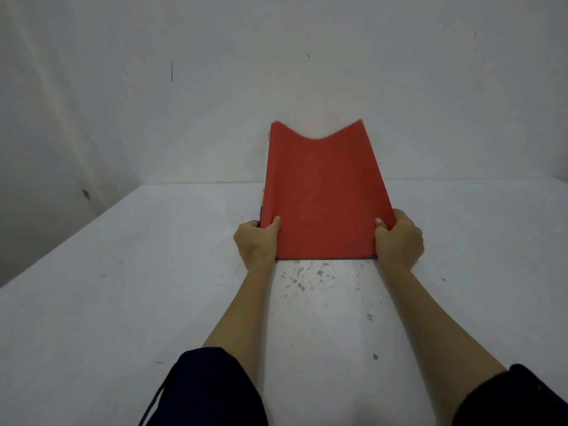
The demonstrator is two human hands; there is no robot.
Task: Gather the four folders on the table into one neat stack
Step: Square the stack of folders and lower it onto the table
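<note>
Both my hands stand a bundle of folders on end on the white worktop (123, 272), the red folder (322, 195) facing me and its bottom edge pressed down against the surface, apparently to square the edges. My left hand (256, 241) clamps the red folder's left side and my right hand (399, 238) its right side, each thumb laid on the front cover and the fingers (408, 219) wrapped around behind, so both hands are closed on the bundle, not released. The red folder leans slightly away from me towards the pale wall (276, 56) behind it, and its top edge sags in the middle between two raised corners, which suggests thin, floppy card held only low down. Along the red folder's left edge I can make out slivers of a dark cover and something yellow, so other folders sit behind it; how many, I cannot tell from here. No loose folder lies on the worktop around the red folder, so I judge the gathering is done and the tidying is in hand. Just in front of the red folder's base the worktop is flecked with chipped paint. The likely next step is to lay the stack flat, and the risk is that the limp covers fan out.
</note>
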